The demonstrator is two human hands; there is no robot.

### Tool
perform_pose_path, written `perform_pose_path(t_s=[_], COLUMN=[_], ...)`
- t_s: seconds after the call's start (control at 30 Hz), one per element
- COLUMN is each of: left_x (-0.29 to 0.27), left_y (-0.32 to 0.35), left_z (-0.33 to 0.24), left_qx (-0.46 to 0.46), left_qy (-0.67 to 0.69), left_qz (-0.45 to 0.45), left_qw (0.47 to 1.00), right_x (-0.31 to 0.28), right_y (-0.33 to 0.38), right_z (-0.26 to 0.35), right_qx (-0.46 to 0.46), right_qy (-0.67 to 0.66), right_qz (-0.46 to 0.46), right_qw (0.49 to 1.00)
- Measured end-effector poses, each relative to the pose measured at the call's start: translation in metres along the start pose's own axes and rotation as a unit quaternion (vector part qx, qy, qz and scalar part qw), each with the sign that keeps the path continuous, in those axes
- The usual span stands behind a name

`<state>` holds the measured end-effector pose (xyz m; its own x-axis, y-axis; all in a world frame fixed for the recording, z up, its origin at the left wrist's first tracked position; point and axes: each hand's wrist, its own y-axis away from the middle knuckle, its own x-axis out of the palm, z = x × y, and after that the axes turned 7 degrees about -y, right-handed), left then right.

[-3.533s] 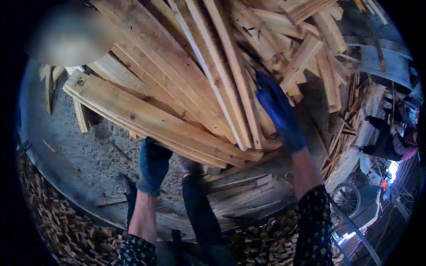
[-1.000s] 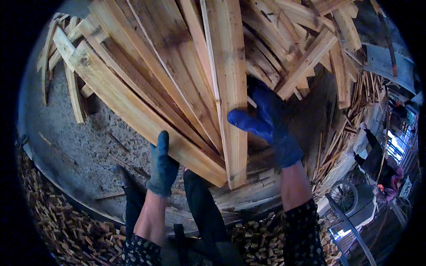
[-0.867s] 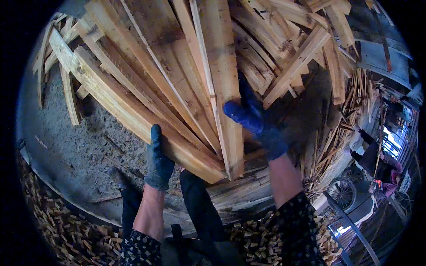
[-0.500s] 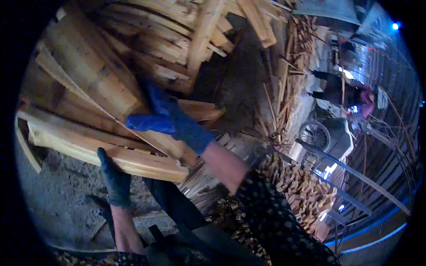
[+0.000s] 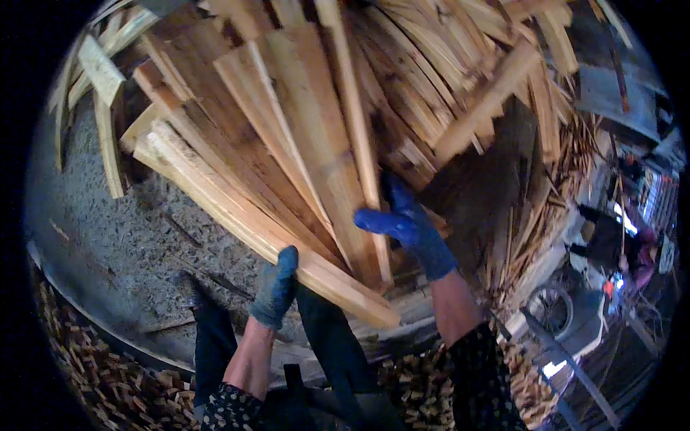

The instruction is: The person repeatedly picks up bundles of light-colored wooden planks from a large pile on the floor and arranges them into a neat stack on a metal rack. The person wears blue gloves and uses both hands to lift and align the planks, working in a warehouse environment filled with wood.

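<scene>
My left hand [image 5: 275, 291], in a dark grey-blue glove, is closed round a long pale board [image 5: 215, 197] near its close end, thumb on top and fingers hidden beneath. To the right, my right hand [image 5: 415, 228], in a blue glove, grips the edge of a narrow wooden plank [image 5: 357, 136], thumb over its face and fingers behind. Between the hands lie several more boards, among them a wide brown board [image 5: 309, 122] and a thinner one with a light edge. They fan out away from me.
Rough grey concrete floor [image 5: 180, 230] spreads at the left. A large heap of split boards [image 5: 431, 72] fills the far side. Short wood pieces [image 5: 108, 359] lie at lower left. At the right are a wheeled cart [image 5: 575, 316] and another person [image 5: 618, 230].
The view has swung left, so the boards and both hands appear farther right. My left hand stays on the pale board, and my right hand remains at the right side of the boards.
</scene>
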<state>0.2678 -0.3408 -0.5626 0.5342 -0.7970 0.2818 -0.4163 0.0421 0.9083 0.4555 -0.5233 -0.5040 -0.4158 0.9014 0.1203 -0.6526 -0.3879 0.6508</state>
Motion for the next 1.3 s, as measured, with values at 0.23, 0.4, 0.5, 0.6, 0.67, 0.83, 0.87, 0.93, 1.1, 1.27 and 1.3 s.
perform_pose_path(t_s=[0.23,0.4,0.5,0.6,0.67,0.83,0.87,0.93,1.1,1.27,1.3], left_x=[0.019,0.03,0.051,0.067,0.07,0.065,0.062,0.045,0.004,-0.045,-0.059], left_y=[0.016,0.089,0.148,0.216,0.265,0.383,0.394,0.411,0.398,0.311,0.293], left_z=[-0.026,-0.051,-0.052,-0.059,-0.045,-0.045,-0.047,-0.046,-0.019,0.035,0.03], left_qx=[0.022,-0.068,-0.071,-0.125,-0.203,-0.27,-0.307,-0.363,-0.34,-0.187,-0.176], left_qy=[0.02,-0.014,0.043,0.06,0.183,0.282,0.33,0.414,0.479,0.403,0.4], left_qz=[0.025,0.053,0.099,0.145,0.218,0.205,0.212,0.228,0.138,0.058,0.042], left_qw=[0.999,0.996,0.992,0.98,0.937,0.898,0.867,0.803,0.798,0.894,0.898], right_x=[0.018,0.029,0.03,0.046,0.06,0.108,0.117,0.139,0.171,0.227,0.231], right_y=[0.015,0.075,0.127,0.183,0.218,0.269,0.272,0.277,0.242,0.185,0.167], right_z=[-0.001,0.059,0.099,0.147,0.179,0.224,0.228,0.226,0.175,0.122,0.109], right_qx=[0.089,0.095,0.134,0.17,0.219,0.356,0.376,0.388,0.426,0.381,0.392], right_qy=[-0.077,0.056,0.117,0.161,0.165,0.164,0.183,0.239,0.24,0.247,0.264], right_qz=[-0.099,-0.058,-0.072,-0.082,-0.067,-0.019,-0.009,0.054,0.154,0.222,0.24], right_qw=[0.988,0.992,0.981,0.969,0.959,0.92,0.908,0.889,0.859,0.863,0.848])
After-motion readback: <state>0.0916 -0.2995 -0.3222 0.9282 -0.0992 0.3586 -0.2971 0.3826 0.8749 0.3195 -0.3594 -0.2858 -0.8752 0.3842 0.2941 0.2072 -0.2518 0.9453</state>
